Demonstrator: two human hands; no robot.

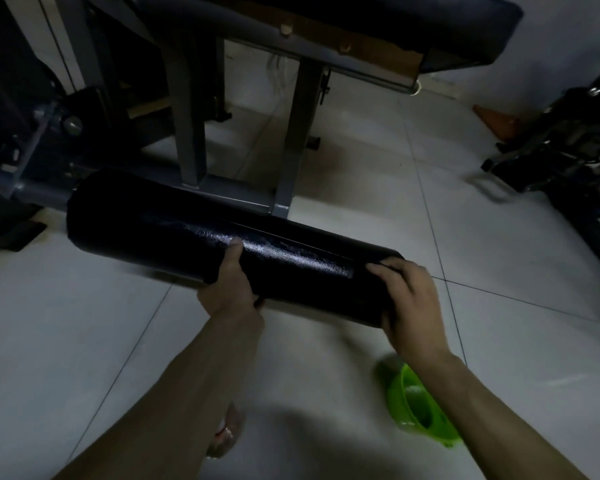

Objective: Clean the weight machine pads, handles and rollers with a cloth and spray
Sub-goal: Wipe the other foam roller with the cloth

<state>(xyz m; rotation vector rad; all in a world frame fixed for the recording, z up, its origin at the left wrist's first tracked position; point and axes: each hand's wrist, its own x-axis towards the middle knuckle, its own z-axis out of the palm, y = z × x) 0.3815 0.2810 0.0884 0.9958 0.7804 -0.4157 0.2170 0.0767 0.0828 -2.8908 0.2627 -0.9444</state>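
Stretching from the grey machine frame (187,133) at the left toward the lower right, the black roller (174,230) hangs just above the pale tiled floor (361,168), its glossy cover catching a streak of light along the top. Its left end meets a grey bar of the frame; its right end is free.

The left grip (227,289) clasps the roller near its middle, with the thumb (234,249) laid up over the near side and the other fingers wrapped beneath, out of sight. The right grip (411,306) grasps the roller's free right end, its fingers curled over the top edge and the palm cupping the end face. Whether anything lies between this palm and the cover cannot be told.

Below the right forearm a bright green bowl (413,403) sits on the floor, blurred and partly hidden by the arm. Under the left forearm part of a foot (226,431) shows on the tiles.

Above the roller, the frame's grey legs carry a dark padded bench (395,26), seen from beneath. An orange cone (496,121) lies on the floor at the right, near a heap of dark equipment too dim to make out.
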